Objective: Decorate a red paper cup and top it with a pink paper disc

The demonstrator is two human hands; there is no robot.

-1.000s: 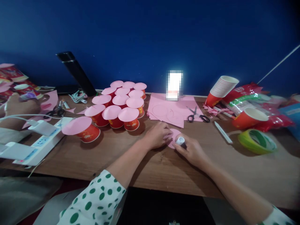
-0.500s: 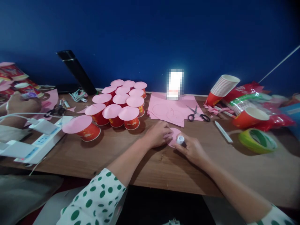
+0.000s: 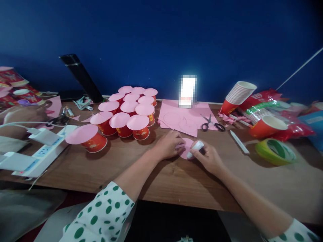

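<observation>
A pink paper circle [image 3: 186, 144] lies on the wooden table in front of me. My left hand [image 3: 171, 145] has its fingers curled on the circle's left edge and grips it there. In my right hand [image 3: 205, 155] is a white glue stick [image 3: 198, 146], tilted, its lower end down at the right part of the circle. Just behind are pink paper sheets [image 3: 176, 117] with drawn circle outlines, and black-handled scissors [image 3: 211, 124] rest on their right corner.
Several red paper cups [image 3: 141, 133] topped with pink discs stand left of centre. At right are a white pen [image 3: 239, 142], a yellow-green tape roll [image 3: 261, 153], a loose cup [image 3: 264, 127] and stacked cups [image 3: 237, 97]. A power strip [image 3: 51, 153] and another person's hand [image 3: 25, 116] are at left.
My right hand has turned the glue stick from nearly end-on to a slant, so its side shows. My left hand stays on the paper circle. At left, the other person's hand has shifted slightly.
</observation>
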